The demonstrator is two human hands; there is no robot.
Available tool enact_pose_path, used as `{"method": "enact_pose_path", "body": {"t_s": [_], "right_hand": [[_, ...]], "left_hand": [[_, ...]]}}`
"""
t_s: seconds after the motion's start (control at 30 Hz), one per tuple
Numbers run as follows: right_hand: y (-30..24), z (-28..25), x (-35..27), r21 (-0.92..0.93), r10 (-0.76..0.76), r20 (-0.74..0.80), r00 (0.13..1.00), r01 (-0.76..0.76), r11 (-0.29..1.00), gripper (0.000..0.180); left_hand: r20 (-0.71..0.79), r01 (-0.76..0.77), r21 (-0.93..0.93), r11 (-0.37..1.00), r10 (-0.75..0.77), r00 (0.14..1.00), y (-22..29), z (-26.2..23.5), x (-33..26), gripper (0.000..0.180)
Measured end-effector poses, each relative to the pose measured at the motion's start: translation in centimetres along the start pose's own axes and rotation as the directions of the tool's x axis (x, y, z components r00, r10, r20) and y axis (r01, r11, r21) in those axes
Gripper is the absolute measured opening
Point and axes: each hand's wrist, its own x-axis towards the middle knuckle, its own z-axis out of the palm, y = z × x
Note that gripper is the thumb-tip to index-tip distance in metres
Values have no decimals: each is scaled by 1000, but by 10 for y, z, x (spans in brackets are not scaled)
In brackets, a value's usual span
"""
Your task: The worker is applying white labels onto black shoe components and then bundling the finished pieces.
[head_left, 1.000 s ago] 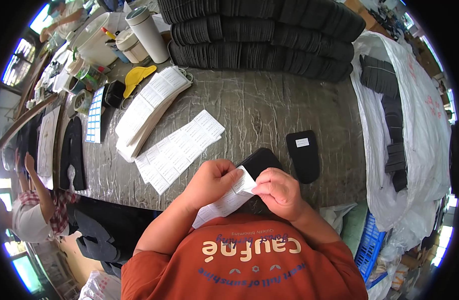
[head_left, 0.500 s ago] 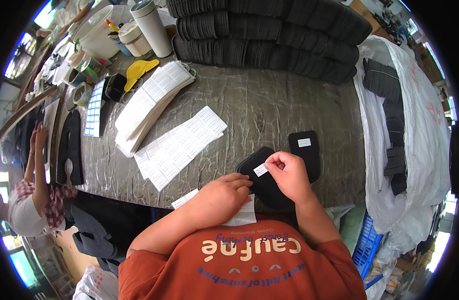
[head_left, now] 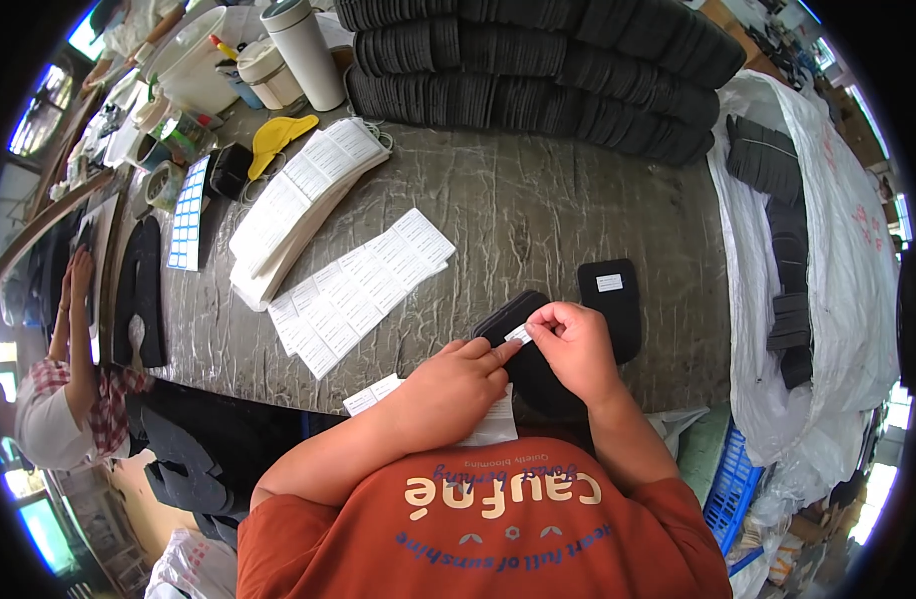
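My right hand (head_left: pixel 576 347) pinches the edge of a small white label (head_left: pixel 519 334) between thumb and fingers. The label rests on the upper part of a black, rounded pad (head_left: pixel 540 384), which lies on a few like it at the table's front edge. My left hand (head_left: pixel 456 384) reaches across from the left, its index finger stretched onto the label and nothing gripped. A label sheet (head_left: pixel 372 393) sticks out from under that forearm, and a pale sheet shows below the hand. Right of the pads lies another black pad (head_left: pixel 618 324) bearing a white label.
Loose label sheets (head_left: pixel 363 290) and a thick label stack (head_left: pixel 298 205) lie left. Rows of black pads (head_left: pixel 538 60) stand behind. A white sack (head_left: pixel 827 240) with black pads bounds the right; a white tumbler (head_left: pixel 303 55) stands far left. Another person's hands (head_left: pixel 76 275) work at left.
My left index finger has moved right and forward from the pad's edge onto the label. My right hand has barely shifted and still pinches it.
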Motion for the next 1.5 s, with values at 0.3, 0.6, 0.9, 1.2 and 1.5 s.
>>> {"method": "enact_pose_path", "body": {"t_s": [0.3, 0.6, 0.9, 1.2, 1.5], "right_hand": [[-19, -4, 1, -335, -59, -98, 993, 23, 942, 37], [14, 0, 7, -156, -219, -190, 957, 191, 969, 20], [23, -88, 19, -341, -97, -474, 875, -81, 936, 16], [-31, -1, -24, 269, -121, 143, 982, 79, 960, 23], [-31, 1, -20, 142, -583, 73, 809, 570, 809, 22]], "left_hand": [[48, 11, 116, 993, -17, 999, 4, 1, 6, 19], [-32, 29, -54, 998, -31, 999, -7, 6, 16, 14], [-175, 73, -467, 881, -173, 969, -20, -2, 8, 5], [-70, 328, -742, 585, -554, 830, -3, -25, 16, 13], [148, 426, -792, 437, -539, 829, -16, -13, 8, 16]]}}
